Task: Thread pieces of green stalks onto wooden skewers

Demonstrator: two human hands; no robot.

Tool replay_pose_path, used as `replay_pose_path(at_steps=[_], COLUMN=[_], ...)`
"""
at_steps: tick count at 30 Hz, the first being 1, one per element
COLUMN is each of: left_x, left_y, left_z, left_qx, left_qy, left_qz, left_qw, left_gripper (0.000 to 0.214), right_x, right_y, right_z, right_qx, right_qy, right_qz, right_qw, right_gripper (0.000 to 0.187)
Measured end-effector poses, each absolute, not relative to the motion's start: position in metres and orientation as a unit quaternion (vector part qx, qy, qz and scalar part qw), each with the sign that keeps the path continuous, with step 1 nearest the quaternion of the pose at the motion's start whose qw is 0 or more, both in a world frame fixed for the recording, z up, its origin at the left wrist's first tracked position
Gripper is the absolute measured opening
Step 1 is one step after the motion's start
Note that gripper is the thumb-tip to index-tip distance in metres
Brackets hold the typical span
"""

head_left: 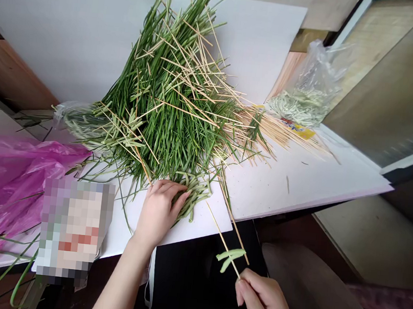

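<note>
My right hand (261,298) pinches the lower end of a thin bamboo skewer (217,223). Two pale green folded chive pieces (231,255) are threaded on it, a little above my fingers. At the table's front edge, my left hand (163,199) reaches into a small heap of similar green pieces (195,192). Its fingers are curled, and their tips and anything between them are hidden. Behind that hand rises a big pile of long green chives (172,131), with loose skewers (189,74) strewn across it.
More skewers (279,130) lie to the right of the pile. A clear bag of pale green pieces (302,103) stands at the back right. On the left are a pink plastic bag (31,170) and a pixelated object (73,229). One skewer (234,224) juts over the table edge.
</note>
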State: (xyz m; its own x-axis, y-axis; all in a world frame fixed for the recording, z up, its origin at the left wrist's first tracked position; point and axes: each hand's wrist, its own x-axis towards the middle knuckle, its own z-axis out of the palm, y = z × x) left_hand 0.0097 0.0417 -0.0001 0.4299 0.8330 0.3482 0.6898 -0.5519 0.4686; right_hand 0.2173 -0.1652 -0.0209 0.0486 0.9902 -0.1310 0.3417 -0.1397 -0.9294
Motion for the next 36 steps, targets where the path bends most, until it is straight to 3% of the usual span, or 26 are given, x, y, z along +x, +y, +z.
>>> replay_pose_path(at_steps=[8, 12, 17, 20, 24, 28, 36], left_x=[0.01, 0.011, 0.009, 0.007, 0.008, 0.013, 0.026], left_y=[0.04, 0.04, 0.043, 0.041, 0.037, 0.032, 0.022], left_z=[-0.002, -0.002, -0.001, 0.003, 0.011, 0.016, 0.014], left_qx=[0.853, 0.858, 0.821, 0.754, 0.648, 0.589, 0.563], left_qy=[0.459, 0.448, 0.458, 0.498, 0.485, 0.416, 0.38], left_qz=[0.236, 0.23, 0.31, 0.373, 0.435, 0.42, 0.382], left_qw=[0.077, 0.103, 0.143, 0.209, 0.395, 0.551, 0.627], left_gripper=[0.04, 0.035, 0.016, 0.005, 0.018, 0.031, 0.03], right_x=[0.221, 0.222, 0.223, 0.224, 0.222, 0.219, 0.215], right_y=[-0.165, -0.166, -0.168, -0.167, -0.166, -0.165, -0.166], right_z=[-0.026, -0.032, -0.032, -0.031, -0.03, -0.025, -0.02], right_qx=[-0.621, -0.615, -0.614, -0.603, -0.602, -0.62, -0.623], right_qy=[-0.537, -0.541, -0.532, -0.531, -0.543, -0.55, -0.566], right_qz=[0.424, 0.429, 0.442, 0.455, 0.449, 0.428, 0.413], right_qw=[0.382, 0.381, 0.38, 0.383, 0.376, 0.361, 0.347], right_gripper=[0.046, 0.044, 0.044, 0.045, 0.046, 0.043, 0.04])
